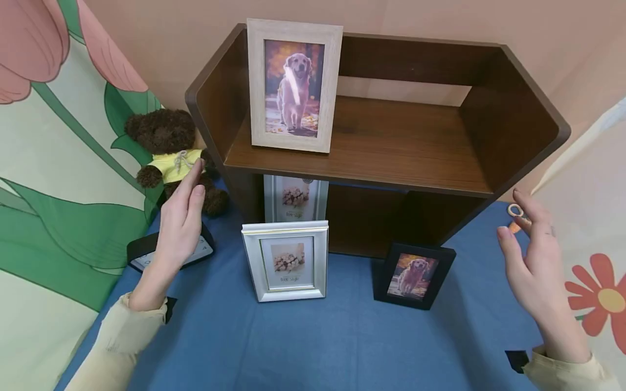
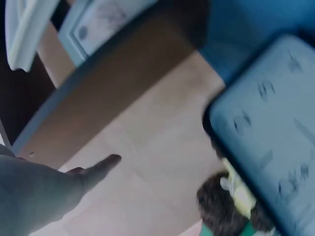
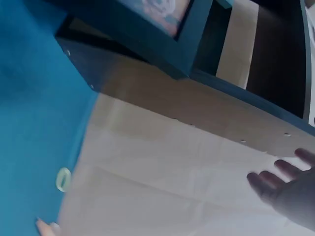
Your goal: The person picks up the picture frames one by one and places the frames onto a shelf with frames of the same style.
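My left hand (image 1: 178, 222) is held in the air with straight fingers, holding nothing, above a dark-rimmed clock (image 1: 202, 250) that bears numerals. Right of the shelf, my right hand (image 1: 538, 266) hovers with slightly bent, spread fingers and nothing in its grasp. A brown two-tier shelf (image 1: 401, 125) stands between the hands. On its upper tier is a cream picture frame (image 1: 295, 142) with a dog photo. A silver frame (image 1: 320, 260) with a flower print and a small black frame (image 1: 442, 277) with a dog photo stand in front.
Another pale frame (image 1: 295, 198) stands in the lower tier, partly hidden. A brown teddy bear (image 1: 161, 133) in a yellow top sits left of the shelf. Past the right fingertips lies a small orange item with a ring (image 1: 515, 209). Blue cloth (image 1: 293, 347) covers the table.
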Demonstrator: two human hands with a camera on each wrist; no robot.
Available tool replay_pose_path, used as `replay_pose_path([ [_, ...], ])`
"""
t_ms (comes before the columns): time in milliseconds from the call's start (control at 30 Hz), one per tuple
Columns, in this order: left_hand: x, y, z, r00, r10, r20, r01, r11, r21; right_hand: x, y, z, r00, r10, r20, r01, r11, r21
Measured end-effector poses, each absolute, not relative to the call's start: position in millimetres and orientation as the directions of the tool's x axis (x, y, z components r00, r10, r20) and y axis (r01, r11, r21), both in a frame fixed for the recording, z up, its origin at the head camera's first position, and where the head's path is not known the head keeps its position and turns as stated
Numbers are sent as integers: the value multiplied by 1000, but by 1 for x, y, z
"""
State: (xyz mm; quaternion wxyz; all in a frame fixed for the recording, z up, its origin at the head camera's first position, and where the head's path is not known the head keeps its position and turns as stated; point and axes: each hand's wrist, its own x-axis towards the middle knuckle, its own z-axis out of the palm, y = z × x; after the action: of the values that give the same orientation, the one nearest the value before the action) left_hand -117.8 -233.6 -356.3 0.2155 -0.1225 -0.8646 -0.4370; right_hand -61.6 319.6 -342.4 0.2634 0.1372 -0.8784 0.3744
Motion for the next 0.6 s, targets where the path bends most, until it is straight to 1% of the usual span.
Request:
replay_pose_path([
  [167,-120,-221,-362,-905,43,422,400,419,815,-48,320,-356,-879,29,476,-354,629,-692],
  [333,-122,-214,-367,-924,43,380,374,315,872,-39,324,-379,-899,20,437,-348,572,-743],
  [433,-123,-210,-369,-923,40,382,376,301,877,-33,327,-396,-920,-14,391,-329,568,-754],
  [600,-125,-204,-372,-918,57,393,388,347,854,-26,330,-428,-932,-98,348,-343,543,-767],
])
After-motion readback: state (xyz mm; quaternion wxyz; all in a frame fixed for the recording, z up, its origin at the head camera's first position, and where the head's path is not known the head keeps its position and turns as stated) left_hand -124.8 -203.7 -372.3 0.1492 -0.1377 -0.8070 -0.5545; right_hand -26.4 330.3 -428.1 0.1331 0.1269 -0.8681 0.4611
